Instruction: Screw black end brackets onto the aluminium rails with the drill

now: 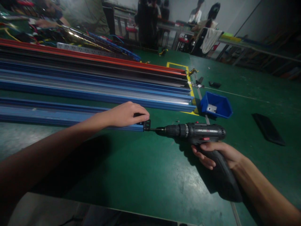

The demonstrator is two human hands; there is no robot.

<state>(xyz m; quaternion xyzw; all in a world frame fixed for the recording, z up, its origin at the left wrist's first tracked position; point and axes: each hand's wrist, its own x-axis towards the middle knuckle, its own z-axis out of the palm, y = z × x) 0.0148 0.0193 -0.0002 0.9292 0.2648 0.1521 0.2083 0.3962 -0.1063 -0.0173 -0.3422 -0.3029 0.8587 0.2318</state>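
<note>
"Beyond the wide green worktable (141,175), the room fell into dimness. What lay on the table itself?"

"Long blue, black and orange-red metal rails (94,88) lay side by side across the far left, ending near a yellow tape outline (177,64), which probably helped line them up. One separate blue metal rail (47,113) lay nearer the person, presumably to leave room around its end."

"And the hands?"

"The left hand (128,114) was at that rail's right-hand end, thumb and fingertips drawn together, pinching a small black perforated end piece (147,125). I took that as steadying it against the tool's push."

"Which tool?"

"A black pistol-shaped cordless drill (207,128) with red accents, in the right hand (224,153). Those fingers were curled round the handle; I couldn't tell whether they pressed the trigger. The drill pointed along the rail, seemingly so its thin bit met the end piece straight on. Whether the tip sat in a screw was too small to tell."

"Anything within reach?"

"An open blue plastic bin (222,106) stood just beyond the drill, a small silvery metal plate (212,108) inside, likely kept close for easy picking."
</note>
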